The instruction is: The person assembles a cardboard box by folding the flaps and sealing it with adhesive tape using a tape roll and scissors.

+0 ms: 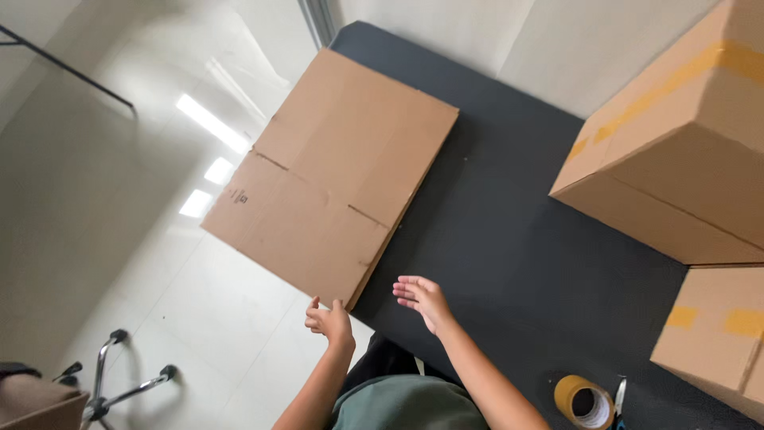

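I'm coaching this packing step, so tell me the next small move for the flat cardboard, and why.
Probably bring the right hand onto the near edge of the flattened cardboard box. Only the left hand touches its near corner, the right hand is open and apart from it, and much of the sheet overhangs the black table, so one hand alone seems a weak hold.

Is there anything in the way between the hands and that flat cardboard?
Nothing visible. The left hand is right at the near corner of the flattened cardboard box, fingers at its edge. The right hand hovers open beside it over the bare black table. The tape roll and taped boxes sit off to the side.
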